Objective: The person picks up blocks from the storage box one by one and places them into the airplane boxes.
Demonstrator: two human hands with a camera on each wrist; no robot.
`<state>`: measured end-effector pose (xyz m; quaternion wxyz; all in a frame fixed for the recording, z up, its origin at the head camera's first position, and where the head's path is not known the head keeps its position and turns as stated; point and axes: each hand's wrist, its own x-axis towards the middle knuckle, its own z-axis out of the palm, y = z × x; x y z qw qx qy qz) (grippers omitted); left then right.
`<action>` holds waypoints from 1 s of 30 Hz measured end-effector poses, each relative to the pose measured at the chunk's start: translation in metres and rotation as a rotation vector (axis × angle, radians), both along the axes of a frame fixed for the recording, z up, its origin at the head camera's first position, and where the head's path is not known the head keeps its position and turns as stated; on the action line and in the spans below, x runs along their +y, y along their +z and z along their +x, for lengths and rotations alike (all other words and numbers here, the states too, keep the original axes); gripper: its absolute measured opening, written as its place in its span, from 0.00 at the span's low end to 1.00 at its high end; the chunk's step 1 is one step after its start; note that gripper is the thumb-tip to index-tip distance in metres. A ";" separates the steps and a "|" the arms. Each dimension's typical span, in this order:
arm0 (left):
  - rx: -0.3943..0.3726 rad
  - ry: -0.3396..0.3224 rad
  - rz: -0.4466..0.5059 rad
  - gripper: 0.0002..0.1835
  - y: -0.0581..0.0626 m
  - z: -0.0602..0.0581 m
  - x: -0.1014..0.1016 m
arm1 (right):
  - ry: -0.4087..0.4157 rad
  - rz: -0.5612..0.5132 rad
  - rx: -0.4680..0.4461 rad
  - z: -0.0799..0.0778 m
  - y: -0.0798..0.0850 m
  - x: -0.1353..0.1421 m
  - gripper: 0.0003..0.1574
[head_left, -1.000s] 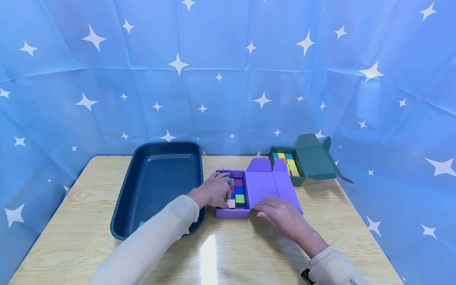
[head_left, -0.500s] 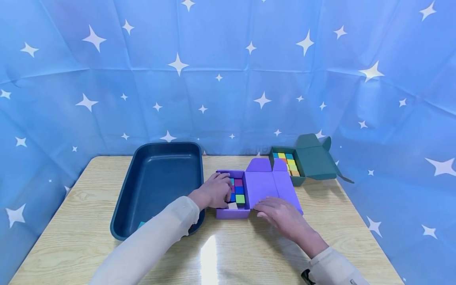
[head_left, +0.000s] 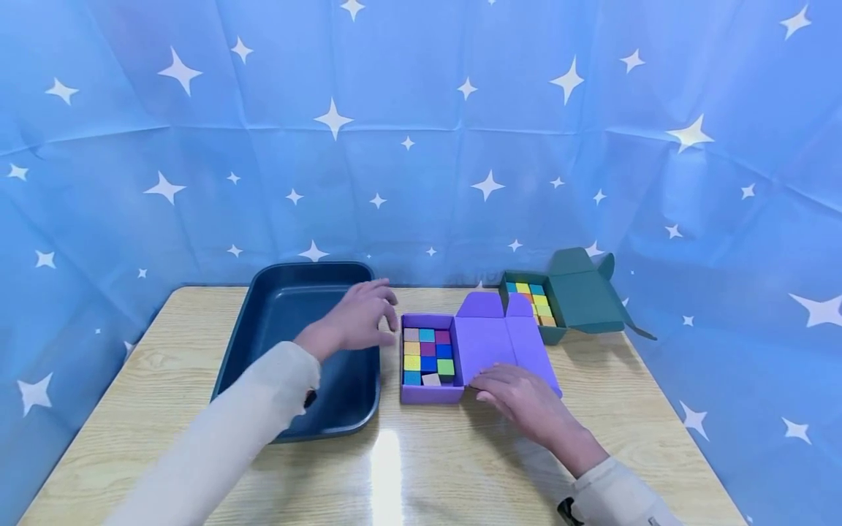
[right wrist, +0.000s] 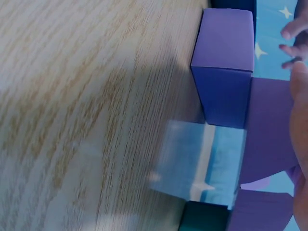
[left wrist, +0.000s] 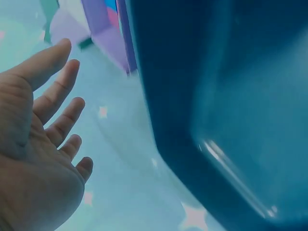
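My left hand (head_left: 351, 314) hovers over the right rim of the dark blue tray (head_left: 368, 409), fingers loosely bent and nothing between them; the left wrist view shows its thumb and fingers (left wrist: 57, 94) spread apart. To its right stands a purple cardboard box (head_left: 430, 395) with its lid folded out to the right. Rows of coloured cubes (head_left: 427, 348) fill it. One pale pink cube (head_left: 430, 380) in the front row sits askew. My right hand (head_left: 520, 398) rests on the near edge of the purple lid (head_left: 483, 340), fingertips by the box's front right corner.
Behind the purple lid, a dark green box (head_left: 551, 335) holds several yellow, orange and teal cubes, its lid (head_left: 585, 292) open to the right. A blue curtain (head_left: 421, 183) with white stars rises behind the wooden table (head_left: 460, 467).
The left hand has lifted out of the purple box and moved left over the tray rim, uncovering the cubes. The pale pink cube has turned askew. The right hand has stayed put.
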<state>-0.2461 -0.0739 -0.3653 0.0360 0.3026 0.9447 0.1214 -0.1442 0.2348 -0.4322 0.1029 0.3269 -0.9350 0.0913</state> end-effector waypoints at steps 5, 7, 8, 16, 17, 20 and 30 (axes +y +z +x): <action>0.035 0.061 0.045 0.08 0.005 0.002 -0.043 | -0.019 0.004 -0.030 0.002 0.001 0.000 0.17; 0.035 0.077 0.056 0.07 0.005 0.005 -0.060 | -0.025 0.004 -0.035 0.002 0.001 0.000 0.17; 0.035 0.083 0.056 0.07 0.005 0.007 -0.068 | -0.025 0.005 -0.034 0.002 0.001 0.000 0.17; -0.007 0.066 -0.014 0.07 -0.002 0.026 -0.122 | -0.030 0.008 -0.040 0.001 0.000 -0.001 0.17; -0.018 0.057 -0.027 0.08 -0.005 0.029 -0.127 | -0.030 0.007 -0.041 0.001 0.000 -0.001 0.17; -0.046 0.029 -0.058 0.10 -0.013 0.038 -0.142 | -0.026 0.005 -0.034 0.001 -0.001 -0.001 0.17; -0.086 -0.012 -0.076 0.17 -0.035 0.062 -0.173 | 0.001 -0.020 0.012 -0.001 -0.002 0.000 0.15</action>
